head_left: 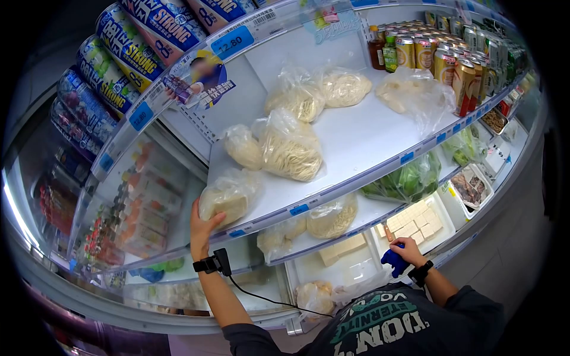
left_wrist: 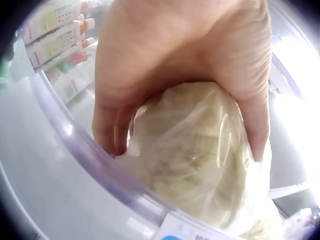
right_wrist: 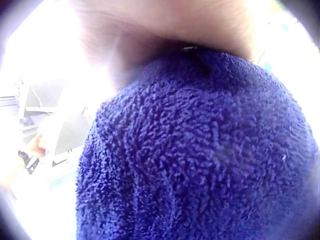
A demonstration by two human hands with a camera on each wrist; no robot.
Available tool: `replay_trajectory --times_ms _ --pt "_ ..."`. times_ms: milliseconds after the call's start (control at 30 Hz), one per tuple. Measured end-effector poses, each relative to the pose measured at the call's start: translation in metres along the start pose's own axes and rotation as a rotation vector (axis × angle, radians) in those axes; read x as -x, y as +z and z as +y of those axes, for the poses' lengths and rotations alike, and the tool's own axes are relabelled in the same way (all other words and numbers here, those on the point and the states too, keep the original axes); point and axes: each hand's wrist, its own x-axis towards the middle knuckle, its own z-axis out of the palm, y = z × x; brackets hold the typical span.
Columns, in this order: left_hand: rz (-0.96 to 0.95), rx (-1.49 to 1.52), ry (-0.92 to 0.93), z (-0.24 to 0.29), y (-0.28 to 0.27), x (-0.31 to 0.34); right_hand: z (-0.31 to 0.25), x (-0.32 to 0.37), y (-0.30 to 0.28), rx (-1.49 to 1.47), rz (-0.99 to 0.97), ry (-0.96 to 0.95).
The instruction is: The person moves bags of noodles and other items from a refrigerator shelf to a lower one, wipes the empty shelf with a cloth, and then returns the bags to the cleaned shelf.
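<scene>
At the left end of the white shelf [head_left: 356,139], my left hand [head_left: 205,225] grips a clear plastic bag with a pale, block-like filling [head_left: 231,199]. In the left wrist view, thumb and fingers straddle the bag [left_wrist: 190,155] right behind the shelf's clear front rail [left_wrist: 95,165]. My right hand [head_left: 409,251] holds a bunched blue terry cloth [head_left: 394,262] low on the right, over the trays. That cloth [right_wrist: 200,150] fills most of the right wrist view and hides the fingertips. Bags of noodles [head_left: 294,148] sit further in on the same shelf.
Drink cans [head_left: 445,62] and a crumpled clear bag [head_left: 415,95] stand at the shelf's right. Below are bagged greens [head_left: 409,178], a tray of tofu blocks [head_left: 449,221] and more bagged noodles [head_left: 332,216]. Packaged drinks [head_left: 148,202] stand left of the shelf. A black cable [head_left: 261,298] trails from my left wrist.
</scene>
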Motion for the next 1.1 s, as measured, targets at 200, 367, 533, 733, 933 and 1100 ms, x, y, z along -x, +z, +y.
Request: replay_trajectory --times_ms 200,367,533,733,933,1100 --pt "0.146 -0.015 0.095 -0.004 0.012 0.009 -0.019 -0.009 0.003 -0.045 -0.033 -0.003" --pt "0.276 -0.251 0.314 -0.017 0.024 0.026 -0.082 -0.025 0.008 -0.241 -0.285 -0.117" --pt "0.41 -0.61 0.614 -0.015 0.057 0.062 -0.162 -0.041 0.024 -0.557 -0.724 -0.13" --pt "0.499 -0.668 0.737 -0.043 0.079 0.074 -0.274 -0.053 0.046 -0.5 -0.949 -0.477" --pt "0.561 -0.682 0.79 -0.05 0.083 0.073 -0.382 -0.098 0.054 -0.514 -0.971 -0.287" --pt "0.584 -0.666 0.812 -0.051 0.082 0.071 -0.401 -0.147 0.107 -0.168 -0.888 -0.128"
